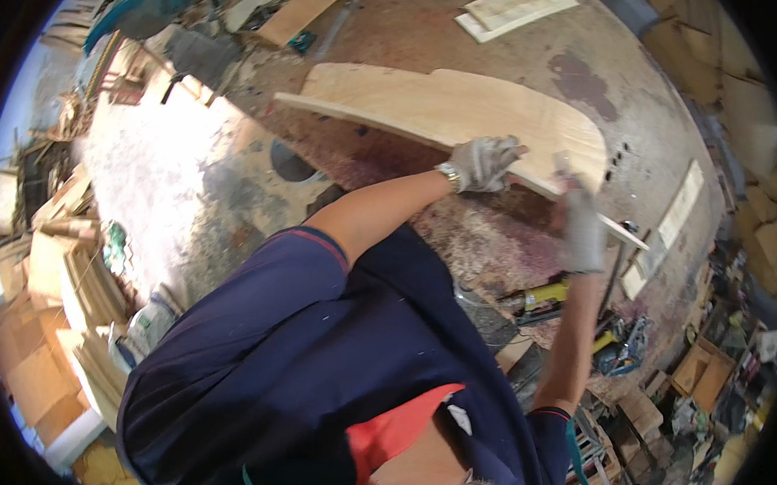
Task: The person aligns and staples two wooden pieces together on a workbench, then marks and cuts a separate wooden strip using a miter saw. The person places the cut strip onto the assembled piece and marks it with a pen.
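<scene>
A pale wooden panel (449, 101) with a curved right end lies in front of me, with a narrow wooden strip (360, 118) along its near edge. My left hand (485, 164), in a grey work glove with a watch at the wrist, has its fingers curled around this strip near its middle. To its right, my gloved right hand (580, 231) is closed by the strip's right part. A small blurred thing sticks out beyond its fingers over the panel; motion smear hides what it is.
Light boards (517, 10) lie at the far right, and another narrow board (666, 226) at right. Yellow-handled tools (546, 295) rest on the floor near my right forearm. Stacked wood pieces (87, 288) stand at left. A teal-guarded machine (146, 6) is at far left.
</scene>
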A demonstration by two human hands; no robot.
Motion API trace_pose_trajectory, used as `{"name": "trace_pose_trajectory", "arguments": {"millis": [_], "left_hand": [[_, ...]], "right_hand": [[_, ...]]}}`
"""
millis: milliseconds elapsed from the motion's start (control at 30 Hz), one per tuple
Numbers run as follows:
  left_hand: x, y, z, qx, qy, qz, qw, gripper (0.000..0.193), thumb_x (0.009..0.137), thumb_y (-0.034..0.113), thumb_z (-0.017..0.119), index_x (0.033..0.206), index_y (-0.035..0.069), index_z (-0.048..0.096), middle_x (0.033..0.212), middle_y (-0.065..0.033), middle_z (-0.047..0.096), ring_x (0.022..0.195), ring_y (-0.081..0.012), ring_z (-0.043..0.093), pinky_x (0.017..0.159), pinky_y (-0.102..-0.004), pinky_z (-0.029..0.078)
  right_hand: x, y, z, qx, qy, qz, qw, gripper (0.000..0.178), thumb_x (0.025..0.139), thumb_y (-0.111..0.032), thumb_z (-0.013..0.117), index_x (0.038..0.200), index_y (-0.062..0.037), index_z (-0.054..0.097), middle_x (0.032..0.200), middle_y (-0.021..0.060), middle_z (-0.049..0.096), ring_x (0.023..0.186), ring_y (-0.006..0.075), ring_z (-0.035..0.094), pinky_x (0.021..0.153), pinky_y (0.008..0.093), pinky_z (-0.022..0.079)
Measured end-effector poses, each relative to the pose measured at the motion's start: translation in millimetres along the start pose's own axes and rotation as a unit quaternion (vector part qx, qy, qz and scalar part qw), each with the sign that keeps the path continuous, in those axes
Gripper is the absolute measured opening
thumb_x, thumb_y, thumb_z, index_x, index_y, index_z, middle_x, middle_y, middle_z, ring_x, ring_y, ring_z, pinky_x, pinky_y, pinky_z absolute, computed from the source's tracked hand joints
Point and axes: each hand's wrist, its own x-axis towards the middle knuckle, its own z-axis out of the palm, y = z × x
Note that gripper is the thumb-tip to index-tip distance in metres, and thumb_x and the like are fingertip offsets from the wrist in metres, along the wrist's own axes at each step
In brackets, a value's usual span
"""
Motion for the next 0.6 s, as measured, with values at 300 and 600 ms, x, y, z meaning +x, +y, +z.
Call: {"name": "trace_pose_trajectory", "arguments": {"millis": [300, 600], "left_hand": [[-2.5, -0.3, -7.5, 0.004, -0.054, 0.022, 0.998, 0.025, 0.083, 0.028, 0.072, 0.101, 0.013, 0.06, 0.098, -0.0067, 0.063, 0.087, -0.0249, 0.07, 0.069, -0.0398, 0.057], [4.4, 1.4, -7.1, -0.003, -0.059, -0.006, 0.998, 0.02, 0.085, 0.026, 0.073, 0.095, 0.013, 0.062, 0.09, -0.0059, 0.066, 0.084, -0.0255, 0.071, 0.07, -0.0395, 0.057]], "right_hand": [[11.9, 27.3, 84.5, 0.008, -0.023, 0.266, 0.964, 0.033, 0.107, -0.039, 0.055, 0.097, -0.0085, 0.064, 0.054, -0.0061, 0.041, 0.039, 0.0086, 0.031, 0.039, 0.0277, 0.027], [-4.7, -33.8, 74.8, -0.603, -0.047, -0.009, 0.796, 0.031, 0.096, -0.033, 0.067, 0.089, -0.0046, 0.077, 0.074, 0.0156, 0.069, 0.063, 0.0275, 0.065, 0.065, 0.0421, 0.051]]}}
